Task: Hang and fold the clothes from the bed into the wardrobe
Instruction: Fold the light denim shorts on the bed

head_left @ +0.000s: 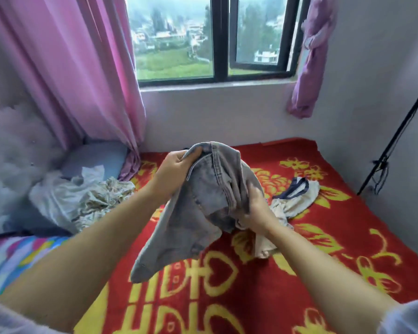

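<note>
Your two forearms run bare from the elbows down to the left hand (173, 168) and right hand (257, 213): no watch, no bracelet, no ring that shows on any finger. At the bottom corners you can see your sleeves, pale lilac and fuzzy (the nap looks fleecy, though both edges are blurred), the left sleeve (12, 319) and right sleeve (408, 317) pushed up past the elbows.

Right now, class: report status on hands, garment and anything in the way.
Left hand and right hand both gripping grey jeans, lifted above red blanket. Cream garment lies beneath. Nothing blocking.
</note>
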`<state>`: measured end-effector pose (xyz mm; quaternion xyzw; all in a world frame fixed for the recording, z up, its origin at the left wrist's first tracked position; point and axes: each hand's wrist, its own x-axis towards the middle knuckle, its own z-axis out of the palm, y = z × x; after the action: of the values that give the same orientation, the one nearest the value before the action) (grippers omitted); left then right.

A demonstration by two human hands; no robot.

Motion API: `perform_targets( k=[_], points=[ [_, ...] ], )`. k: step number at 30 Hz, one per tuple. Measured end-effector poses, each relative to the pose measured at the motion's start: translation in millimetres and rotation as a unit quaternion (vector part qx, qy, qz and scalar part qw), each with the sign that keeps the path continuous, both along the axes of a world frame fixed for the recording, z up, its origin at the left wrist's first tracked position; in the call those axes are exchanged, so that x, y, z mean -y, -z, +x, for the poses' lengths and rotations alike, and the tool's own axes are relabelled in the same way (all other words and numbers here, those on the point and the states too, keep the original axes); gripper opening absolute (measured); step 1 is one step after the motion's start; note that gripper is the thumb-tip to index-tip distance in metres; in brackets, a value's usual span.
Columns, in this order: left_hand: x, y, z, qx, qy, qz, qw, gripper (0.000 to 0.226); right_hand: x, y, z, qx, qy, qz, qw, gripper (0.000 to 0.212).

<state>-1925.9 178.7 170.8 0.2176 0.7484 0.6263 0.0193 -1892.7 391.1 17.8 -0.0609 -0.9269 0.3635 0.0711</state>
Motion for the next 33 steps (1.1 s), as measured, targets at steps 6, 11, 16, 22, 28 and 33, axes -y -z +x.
perform_targets(
  k=[6,11,16,22,28,33],
  points=[
    [41.3,-51.6,-2.5,0.084,-0.040,0.131,0.987,0.031,7.9,-105.1,5.5,-0.051,-0.042,-0.018,0.998,0.021],
    [95.7,-43.2,-17.2,0.121,-0.100,0.177,0.972,0.041,-4.2,-175.8,17.1,-0.078,-0.104,-0.092,0.987,0.023],
    [109.8,-50.4,-17.8,0.111,-0.106,0.184,0.971,0.045,9.7,-228.3,21.6,-0.072,-0.113,-0.071,0.988,0.021],
    [113.0,-67.6,-14.2,-0.082,-0.324,-0.069,0.940,0.018,53.1,-265.9,23.7,-0.077,-0.049,-0.151,0.984,0.030],
    [50.9,-54.8,85.3,-0.717,0.003,-0.272,0.641,0.048,82.6,-284.6,19.4,-0.017,-0.012,-0.285,0.958,0.017],
    [24.4,-43.8,84.3,-0.798,-0.042,-0.345,0.493,0.046,85.8,-281.9,27.4,0.032,-0.021,-0.201,0.979,0.015]
  ],
)
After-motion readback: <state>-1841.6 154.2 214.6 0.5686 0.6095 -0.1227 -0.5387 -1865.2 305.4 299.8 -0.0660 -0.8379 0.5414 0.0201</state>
